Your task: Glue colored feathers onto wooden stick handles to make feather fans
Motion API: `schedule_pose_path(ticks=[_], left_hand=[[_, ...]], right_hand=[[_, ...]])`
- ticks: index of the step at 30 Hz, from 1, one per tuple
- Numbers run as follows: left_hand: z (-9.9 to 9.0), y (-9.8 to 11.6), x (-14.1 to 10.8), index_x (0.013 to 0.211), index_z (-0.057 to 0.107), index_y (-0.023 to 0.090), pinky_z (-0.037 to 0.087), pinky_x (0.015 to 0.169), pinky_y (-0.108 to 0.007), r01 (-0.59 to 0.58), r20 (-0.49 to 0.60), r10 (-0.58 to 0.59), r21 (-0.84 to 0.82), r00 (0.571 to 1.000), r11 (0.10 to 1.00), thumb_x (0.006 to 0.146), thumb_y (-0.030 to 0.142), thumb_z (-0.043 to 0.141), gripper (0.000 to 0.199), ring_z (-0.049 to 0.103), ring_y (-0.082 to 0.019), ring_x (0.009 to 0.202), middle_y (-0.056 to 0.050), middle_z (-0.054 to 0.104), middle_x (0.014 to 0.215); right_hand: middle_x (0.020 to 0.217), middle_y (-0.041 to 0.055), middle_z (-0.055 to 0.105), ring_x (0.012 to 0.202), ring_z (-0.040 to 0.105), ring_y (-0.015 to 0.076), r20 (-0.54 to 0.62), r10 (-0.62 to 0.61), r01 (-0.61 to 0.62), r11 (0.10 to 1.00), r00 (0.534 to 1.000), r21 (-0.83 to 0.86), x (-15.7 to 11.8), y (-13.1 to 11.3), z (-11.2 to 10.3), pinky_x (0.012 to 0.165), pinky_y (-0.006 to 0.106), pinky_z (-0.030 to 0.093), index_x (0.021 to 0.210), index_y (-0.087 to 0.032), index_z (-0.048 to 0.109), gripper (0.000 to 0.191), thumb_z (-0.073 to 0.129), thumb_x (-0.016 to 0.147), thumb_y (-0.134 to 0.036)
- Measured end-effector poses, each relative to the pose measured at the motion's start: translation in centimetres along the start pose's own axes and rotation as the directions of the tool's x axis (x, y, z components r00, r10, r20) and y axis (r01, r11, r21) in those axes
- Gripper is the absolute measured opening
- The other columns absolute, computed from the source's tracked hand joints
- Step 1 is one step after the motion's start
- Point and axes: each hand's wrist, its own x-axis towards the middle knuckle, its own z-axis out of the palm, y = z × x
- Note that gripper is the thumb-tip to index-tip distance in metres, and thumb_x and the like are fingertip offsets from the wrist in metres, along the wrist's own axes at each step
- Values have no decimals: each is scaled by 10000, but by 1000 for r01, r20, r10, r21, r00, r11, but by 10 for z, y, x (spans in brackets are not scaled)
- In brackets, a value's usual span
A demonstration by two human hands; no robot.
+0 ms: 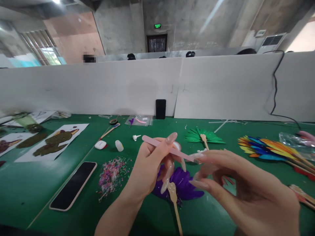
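Note:
My left hand pinches a thin pink strip between thumb and fingers, above a purple feather fan with a wooden handle. The strip slants down to the right. At its right end, my right hand touches it with a fingertip, the thumb held apart below. A green feather fan lies behind my hands. My left hand partly covers the purple fan. A round white item behind my fingers is mostly hidden.
Left of my hands are a phone, a pile of colourful bits, a small white bottle and a white case. Multicoloured feather fans lie at the right. A white partition stands behind the green table.

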Motion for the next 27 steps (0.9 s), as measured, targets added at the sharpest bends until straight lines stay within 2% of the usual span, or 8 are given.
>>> schedule_pose_path(ticks=[3,7,13,22,27], left_hand=[[0,-3,0,552,568,149,155,284,-162,12,15,-12,12,1000,1000,820,403,565,369,333,-28,250,65,407,307],[-2,-7,0,590,585,161,147,286,-163,-4,4,4,29,1000,1000,841,409,539,356,323,-22,255,74,413,327],[-4,-8,0,584,586,155,139,293,-169,11,13,-12,60,1000,998,846,402,535,364,323,-16,266,66,432,353],[-2,-4,2,577,565,154,139,288,-168,50,46,-52,46,998,998,822,421,567,363,303,-16,265,62,451,361],[-5,-6,2,594,579,158,193,292,-143,70,42,-72,41,997,997,826,413,564,345,350,-16,278,64,456,374]], right_hand=[[764,-33,674,536,560,86,-111,-84,71,990,990,-119,-4,3,8,498,203,480,915,-266,638,240,685,735,-114],[783,-56,699,644,626,104,-231,-134,76,967,964,-244,-7,6,14,614,215,497,834,-266,651,204,694,723,-101],[823,-73,719,713,661,117,-242,-153,81,955,958,-287,-9,8,12,679,222,509,836,-285,662,207,686,735,-106],[804,-69,729,681,684,113,-198,-186,111,934,962,-339,-6,7,7,621,198,537,823,-278,659,163,648,763,-127],[815,-69,735,689,695,106,-166,-214,139,916,963,-375,-4,6,4,617,172,549,840,-276,657,160,623,777,-133]])
